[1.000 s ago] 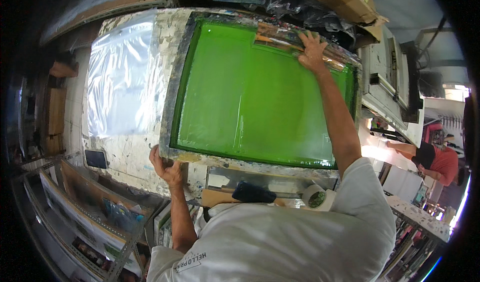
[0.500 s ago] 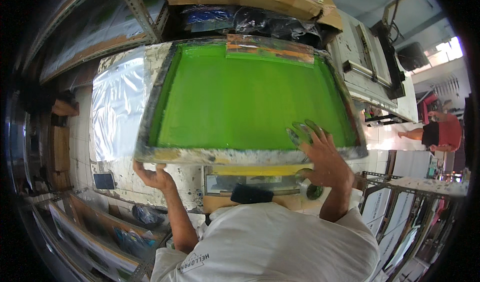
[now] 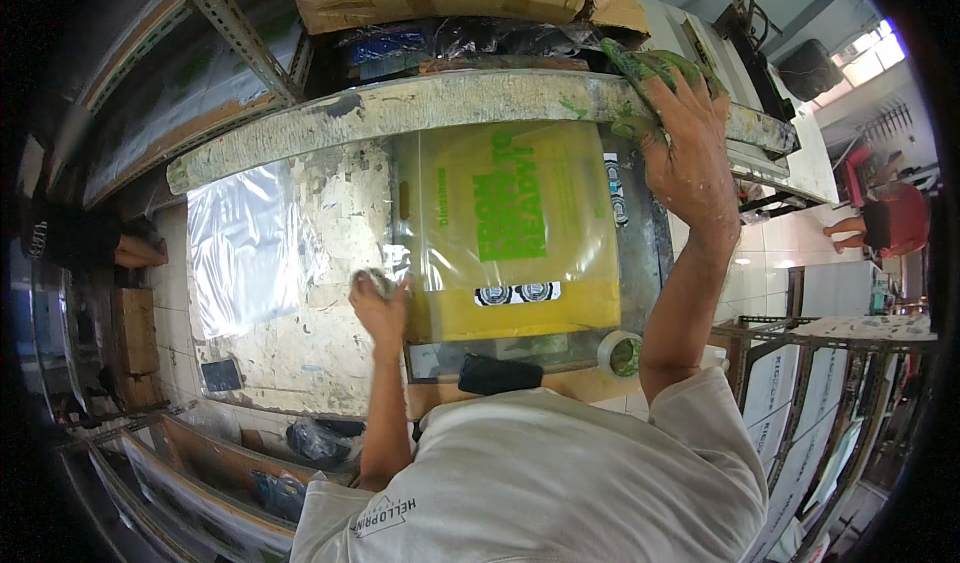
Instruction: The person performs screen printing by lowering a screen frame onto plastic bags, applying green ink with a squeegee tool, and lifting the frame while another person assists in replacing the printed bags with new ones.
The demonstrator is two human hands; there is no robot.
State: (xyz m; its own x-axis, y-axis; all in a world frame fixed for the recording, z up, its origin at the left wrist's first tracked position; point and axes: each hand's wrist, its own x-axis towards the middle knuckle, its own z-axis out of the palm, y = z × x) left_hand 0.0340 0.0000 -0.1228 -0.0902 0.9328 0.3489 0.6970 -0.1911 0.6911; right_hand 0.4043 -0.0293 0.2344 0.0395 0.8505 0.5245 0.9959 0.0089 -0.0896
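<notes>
Looks like the unloading step tbh, right hand [image 3: 692, 163] clamped on the raised frame [image 3: 450, 103], printed bag [image 3: 570, 203] flat on the yellow board [image 3: 585, 321] below, left hand [image 3: 380, 313] by the bag's left edge (can't tell if pinching), so next probably calls for a gentle peel.

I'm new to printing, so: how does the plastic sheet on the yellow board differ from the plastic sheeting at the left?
The printed sheet bears green lettering; the left sheeting shows no print. The printed sheet looks yellow, as the yellow board shows through; the left sheeting looks whitish, with rippled glare. The printed sheet lies on the board, the left sheeting on the worn table. Both are shiny plastic.
</notes>
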